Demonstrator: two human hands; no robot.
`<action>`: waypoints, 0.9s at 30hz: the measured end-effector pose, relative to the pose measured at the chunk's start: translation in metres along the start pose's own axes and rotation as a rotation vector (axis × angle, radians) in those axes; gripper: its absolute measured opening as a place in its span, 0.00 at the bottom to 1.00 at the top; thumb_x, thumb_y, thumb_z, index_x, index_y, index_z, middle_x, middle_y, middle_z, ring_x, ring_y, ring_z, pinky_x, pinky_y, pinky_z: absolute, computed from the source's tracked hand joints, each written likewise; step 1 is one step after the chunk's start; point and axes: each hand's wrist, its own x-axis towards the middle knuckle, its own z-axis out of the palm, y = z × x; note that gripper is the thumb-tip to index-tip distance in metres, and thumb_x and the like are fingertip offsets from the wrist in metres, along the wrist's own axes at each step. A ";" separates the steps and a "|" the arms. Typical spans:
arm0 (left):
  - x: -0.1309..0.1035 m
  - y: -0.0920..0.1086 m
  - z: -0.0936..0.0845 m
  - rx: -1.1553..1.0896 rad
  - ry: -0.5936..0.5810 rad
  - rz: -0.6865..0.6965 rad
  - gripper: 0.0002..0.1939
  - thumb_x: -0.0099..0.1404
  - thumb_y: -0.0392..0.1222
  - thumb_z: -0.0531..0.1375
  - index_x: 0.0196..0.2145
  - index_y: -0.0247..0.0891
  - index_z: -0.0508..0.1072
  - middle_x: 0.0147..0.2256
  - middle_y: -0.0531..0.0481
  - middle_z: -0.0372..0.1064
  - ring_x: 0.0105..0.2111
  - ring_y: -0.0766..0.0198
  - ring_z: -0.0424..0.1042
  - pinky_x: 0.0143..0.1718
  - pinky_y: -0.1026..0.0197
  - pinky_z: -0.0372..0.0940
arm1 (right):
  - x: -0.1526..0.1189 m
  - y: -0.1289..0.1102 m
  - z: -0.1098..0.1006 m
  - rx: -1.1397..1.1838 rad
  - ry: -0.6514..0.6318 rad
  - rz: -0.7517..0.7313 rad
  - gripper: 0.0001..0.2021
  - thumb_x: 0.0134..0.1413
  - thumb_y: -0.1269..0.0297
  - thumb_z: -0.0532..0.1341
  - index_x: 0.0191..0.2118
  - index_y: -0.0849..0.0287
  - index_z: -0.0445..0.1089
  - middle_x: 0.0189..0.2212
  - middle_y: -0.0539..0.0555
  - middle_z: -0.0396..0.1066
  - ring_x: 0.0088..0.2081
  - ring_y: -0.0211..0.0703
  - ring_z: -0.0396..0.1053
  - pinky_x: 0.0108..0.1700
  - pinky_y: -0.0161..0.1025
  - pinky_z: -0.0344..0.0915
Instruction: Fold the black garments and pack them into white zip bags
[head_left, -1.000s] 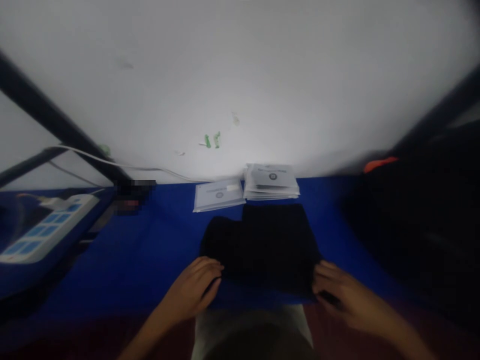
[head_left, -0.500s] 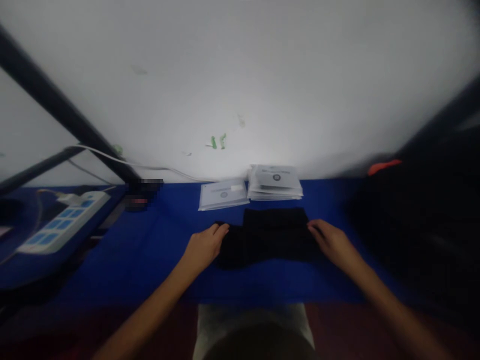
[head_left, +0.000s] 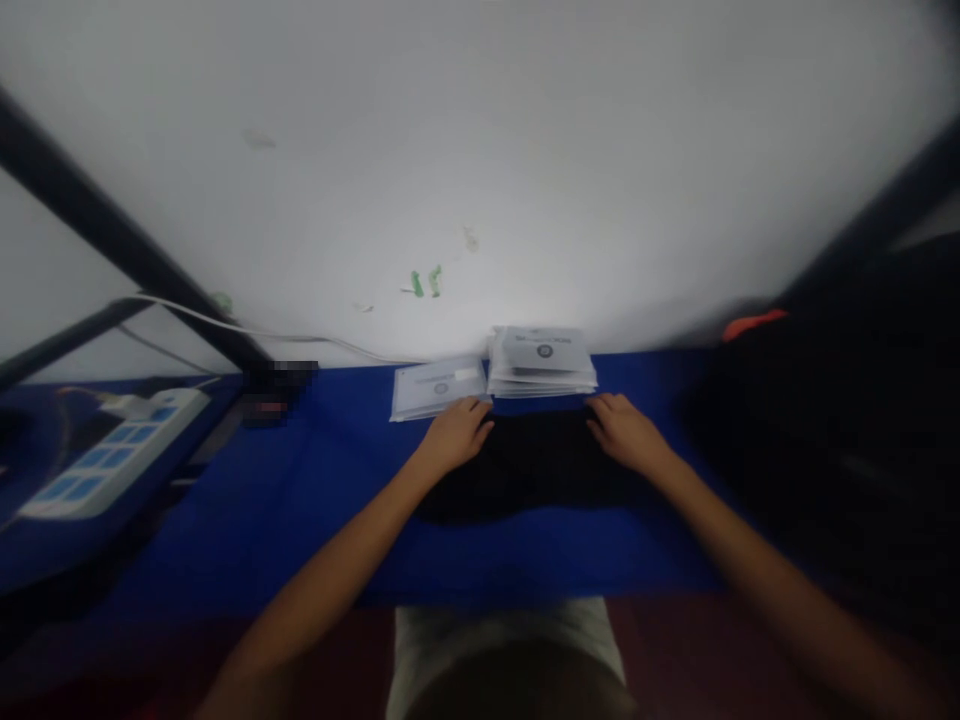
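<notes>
A dark piece of black cloth (head_left: 536,465) lies spread sideways on the blue table surface (head_left: 315,500); its exact kind is too dark to tell. At its far left corner my left hand (head_left: 457,436) has its thumb and fingers closed on the edge. My right hand (head_left: 628,432) grips the far right corner in the same way. Just beyond the cloth are a flat white packet (head_left: 439,388), close to my left fingers, and a stack of similar packets (head_left: 544,360) with a round dark mark on top.
A white power strip (head_left: 112,455) with blue sockets stands at the left, with a white cable (head_left: 300,338) running along the wall. A large black mass (head_left: 840,450) with an orange piece (head_left: 754,324) fills the right side. Dark frame bars (head_left: 127,230) slant at both sides.
Both hands have moved to the cloth's far edge, the left one away and to the right. The folded step at the cloth's left has gone, leaving one straighter far edge.
</notes>
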 end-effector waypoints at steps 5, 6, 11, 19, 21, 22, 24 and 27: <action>0.022 0.000 0.010 -0.073 -0.055 0.043 0.11 0.66 0.35 0.57 0.47 0.36 0.70 0.43 0.42 0.69 0.44 0.55 0.69 0.45 0.55 0.65 | 0.013 0.011 0.005 0.127 -0.069 0.013 0.12 0.60 0.72 0.56 0.48 0.65 0.70 0.42 0.64 0.70 0.45 0.53 0.66 0.48 0.47 0.64; 0.021 0.001 0.007 -0.056 -0.046 0.053 0.10 0.66 0.34 0.56 0.45 0.36 0.71 0.42 0.42 0.69 0.44 0.55 0.69 0.45 0.55 0.65 | 0.013 0.011 0.002 0.147 -0.046 -0.004 0.11 0.60 0.72 0.55 0.47 0.64 0.70 0.42 0.63 0.69 0.44 0.52 0.66 0.48 0.47 0.64; -0.009 0.011 -0.013 0.161 0.145 0.182 0.12 0.69 0.31 0.51 0.42 0.35 0.73 0.40 0.41 0.70 0.42 0.54 0.68 0.43 0.51 0.63 | -0.013 -0.005 -0.022 0.124 0.087 -0.199 0.12 0.64 0.71 0.51 0.44 0.62 0.72 0.38 0.61 0.69 0.40 0.49 0.66 0.42 0.44 0.65; -0.080 0.028 -0.008 0.104 0.182 0.413 0.15 0.68 0.28 0.52 0.48 0.36 0.72 0.39 0.43 0.73 0.42 0.56 0.70 0.44 0.51 0.64 | -0.087 -0.017 -0.034 0.114 0.122 -0.341 0.12 0.62 0.72 0.55 0.45 0.57 0.74 0.44 0.58 0.75 0.47 0.51 0.70 0.51 0.50 0.65; -0.090 0.034 -0.005 0.025 0.097 0.387 0.16 0.68 0.29 0.51 0.50 0.36 0.71 0.41 0.43 0.73 0.43 0.56 0.71 0.43 0.52 0.66 | -0.096 -0.019 -0.033 0.133 0.095 -0.318 0.11 0.62 0.70 0.56 0.45 0.56 0.75 0.44 0.57 0.75 0.47 0.50 0.70 0.52 0.51 0.65; -0.094 0.036 -0.006 -0.018 0.056 0.365 0.16 0.69 0.31 0.51 0.51 0.36 0.71 0.42 0.43 0.73 0.44 0.56 0.71 0.44 0.53 0.66 | -0.099 -0.021 -0.033 0.139 0.082 -0.310 0.11 0.62 0.69 0.56 0.44 0.56 0.75 0.44 0.57 0.75 0.47 0.50 0.70 0.52 0.51 0.65; -0.102 0.036 -0.009 -0.098 0.020 0.320 0.16 0.70 0.34 0.52 0.53 0.37 0.70 0.46 0.43 0.72 0.47 0.56 0.70 0.46 0.53 0.66 | -0.101 -0.024 -0.032 0.144 0.062 -0.303 0.10 0.61 0.68 0.57 0.43 0.56 0.75 0.43 0.57 0.75 0.46 0.50 0.71 0.52 0.51 0.65; -0.114 0.023 -0.018 -0.123 0.100 0.169 0.15 0.71 0.37 0.52 0.53 0.39 0.70 0.48 0.43 0.72 0.48 0.56 0.70 0.49 0.51 0.65 | -0.099 -0.029 -0.032 0.151 0.056 -0.299 0.09 0.61 0.68 0.57 0.42 0.58 0.76 0.41 0.58 0.76 0.45 0.50 0.70 0.50 0.50 0.65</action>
